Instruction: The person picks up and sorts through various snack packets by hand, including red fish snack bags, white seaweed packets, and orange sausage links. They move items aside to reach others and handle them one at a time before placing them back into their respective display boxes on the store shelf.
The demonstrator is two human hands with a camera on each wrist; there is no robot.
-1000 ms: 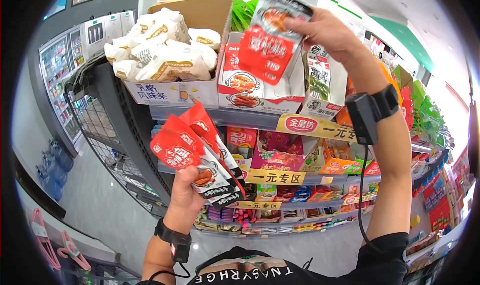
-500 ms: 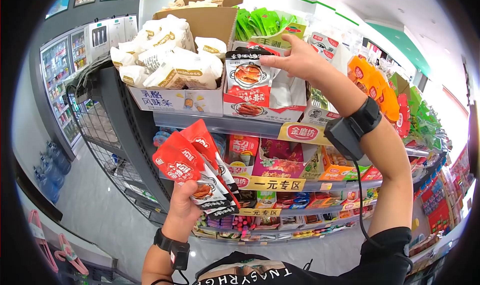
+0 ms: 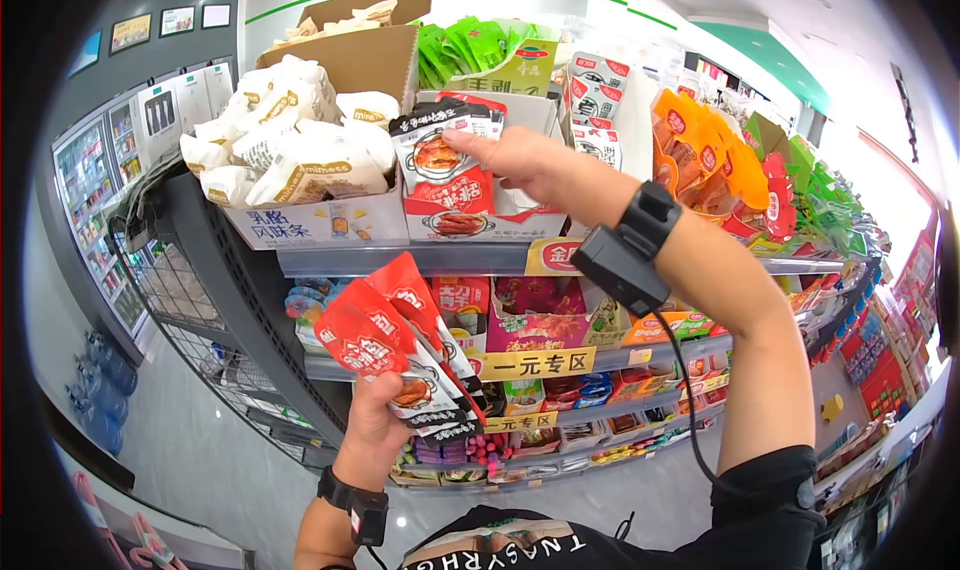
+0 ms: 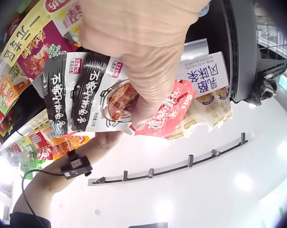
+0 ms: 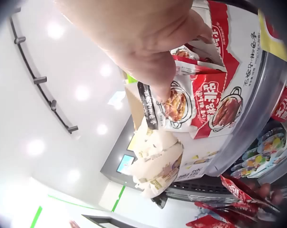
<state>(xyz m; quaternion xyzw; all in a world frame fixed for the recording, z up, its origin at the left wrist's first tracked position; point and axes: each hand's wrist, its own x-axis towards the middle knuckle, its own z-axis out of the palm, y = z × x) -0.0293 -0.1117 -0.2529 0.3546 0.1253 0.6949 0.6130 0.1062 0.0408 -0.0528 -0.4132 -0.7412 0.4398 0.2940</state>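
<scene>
My left hand (image 3: 378,415) grips a fanned stack of red, white and black snack packets (image 3: 365,340), its thumb across the front one. They are held below the top shelf's edge; the left wrist view shows their printed pot of food close up. My right hand (image 3: 515,160) is at an open display box (image 3: 520,225) on the top shelf. Its thumb lies on the front of a matching snack packet (image 3: 440,155) standing at the box's left side, black end up. In the right wrist view, the curled fingers (image 5: 200,28) reach into the box behind that packet (image 5: 184,107).
A carton of white wrapped snacks (image 3: 310,160) stands to the left of the box, with green packets (image 3: 470,50) behind. Orange packets (image 3: 700,150) hang farther right. Lower shelves carry more boxed snacks and a yellow price strip (image 3: 540,363). A wire rack (image 3: 180,280) flanks the shelving.
My right hand has brought a packet down into the display box and now has its thumb on it, the packet tilting slightly left. The left hand keeps its stack. The head view has shifted right.
</scene>
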